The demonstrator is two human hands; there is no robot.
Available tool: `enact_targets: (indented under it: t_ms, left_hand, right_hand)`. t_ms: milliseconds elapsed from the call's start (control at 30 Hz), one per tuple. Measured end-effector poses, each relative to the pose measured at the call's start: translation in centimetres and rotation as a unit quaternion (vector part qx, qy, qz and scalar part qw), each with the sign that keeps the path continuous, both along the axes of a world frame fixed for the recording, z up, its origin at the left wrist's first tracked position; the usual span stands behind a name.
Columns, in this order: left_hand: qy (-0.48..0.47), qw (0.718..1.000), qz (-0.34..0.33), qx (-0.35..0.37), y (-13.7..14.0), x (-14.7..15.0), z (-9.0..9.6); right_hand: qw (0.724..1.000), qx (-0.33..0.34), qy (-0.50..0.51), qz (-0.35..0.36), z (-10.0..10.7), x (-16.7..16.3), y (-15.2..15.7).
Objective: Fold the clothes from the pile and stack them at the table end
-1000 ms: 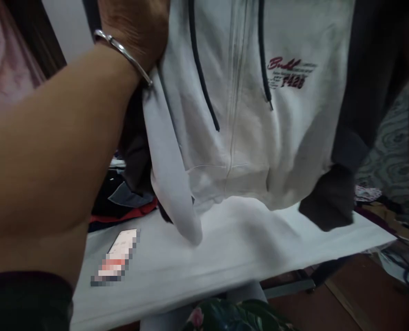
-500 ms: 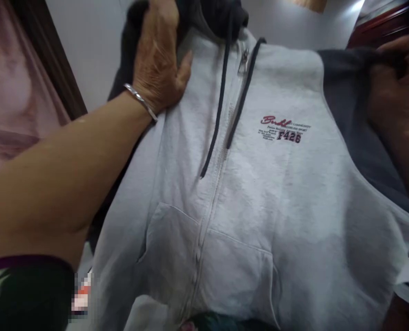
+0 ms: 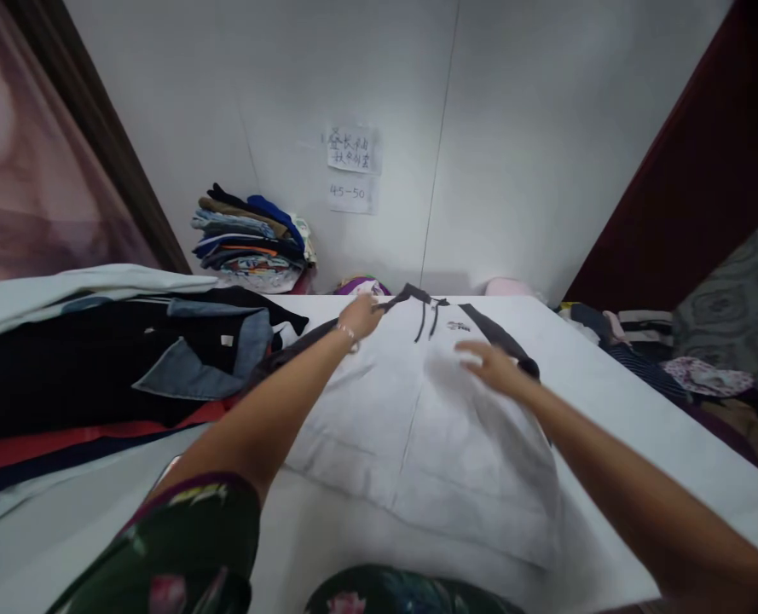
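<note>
A light grey zip-up hoodie (image 3: 366, 418) with dark sleeves, dark drawstrings and small chest lettering lies spread front up on the white table, its hood toward the wall. My left hand (image 3: 361, 315), with a silver bracelet at the wrist, lies at the hoodie's left shoulder near the hood; its fingers point forward, slightly blurred. Over the right chest is my right hand (image 3: 490, 367), fingers apart and holding nothing. Whether it touches the cloth is hard to tell. Part of the dark right sleeve (image 3: 497, 337) shows beyond it.
At left lies a pile of garments, topped by a black jacket with a denim collar (image 3: 203, 367). A folded clothes stack (image 3: 251, 239) stands by the wall beneath paper notes (image 3: 353, 166). More clothes (image 3: 647, 350) lie beyond the table's right edge.
The hoodie, held up close before me, has come down flat onto the table. My right hand has left the dark sleeve and moved inward over the chest. The view now takes in the table.
</note>
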State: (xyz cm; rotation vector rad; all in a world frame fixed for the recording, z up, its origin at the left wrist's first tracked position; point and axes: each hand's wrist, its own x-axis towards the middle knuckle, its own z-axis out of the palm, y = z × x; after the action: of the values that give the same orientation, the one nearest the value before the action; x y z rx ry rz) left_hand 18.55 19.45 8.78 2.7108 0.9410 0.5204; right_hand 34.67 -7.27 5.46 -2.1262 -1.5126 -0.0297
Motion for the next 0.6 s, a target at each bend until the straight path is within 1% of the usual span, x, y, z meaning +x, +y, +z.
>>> enact_targets:
  t_ms: [33,67,100,133,167,200,267,333,400,500,567,600]
  left_hand:
    - [0.020,1.000,0.012,-0.012,-0.3,-1.9,-2.5]
    - [0.038,0.999,0.031,-0.023,-0.6,-3.8,-4.6]
    - [0.053,0.997,0.053,-0.031,-0.9,-5.7,-6.4]
    - [0.067,0.994,0.075,-0.037,-1.3,-7.4,-7.9]
    - [0.080,0.991,0.099,-0.041,-1.7,-9.0,-9.1]
    - [0.091,0.988,0.118,-0.045,-2.1,-10.3,-10.0]
    - [0.106,0.982,0.147,-0.049,-3.0,-12.4,-11.0]
    - [0.120,0.978,0.161,-0.047,-3.7,-13.6,-11.3]
    - [0.139,0.975,0.169,-0.031,-4.2,-14.4,-11.2]
    - [0.160,0.968,0.189,-0.029,-4.5,-15.4,-10.7]
    - [0.168,0.963,0.202,-0.063,-4.5,-16.0,-10.4]
    - [0.170,0.960,0.206,-0.081,-4.4,-16.2,-10.2]
  right_hand:
    - [0.998,-0.023,0.025,0.043,-3.5,-1.5,-0.9]
    - [0.996,-0.046,0.041,0.068,-6.4,-2.6,-2.0]
    - [0.994,-0.060,0.050,0.072,-8.8,-3.4,-3.1]
    - [0.994,-0.063,0.055,0.065,-10.6,-3.9,-4.0]
    - [0.995,-0.063,0.054,0.060,-11.7,-4.2,-4.9]
    - [0.995,-0.061,0.052,0.053,-12.4,-4.3,-5.5]
    - [0.996,-0.060,0.046,0.046,-12.4,-4.4,-6.5]
    - [0.997,-0.059,0.036,0.041,-11.7,-4.5,-7.3]
    - [0.999,-0.042,0.021,0.020,-11.0,-4.5,-8.6]
    - [0.998,0.013,0.010,-0.068,-11.0,-4.2,-11.5]
    - [0.988,0.046,0.033,-0.145,-11.6,-4.0,-13.9]
    - [0.980,0.051,0.057,-0.184,-11.9,-4.0,-15.0]
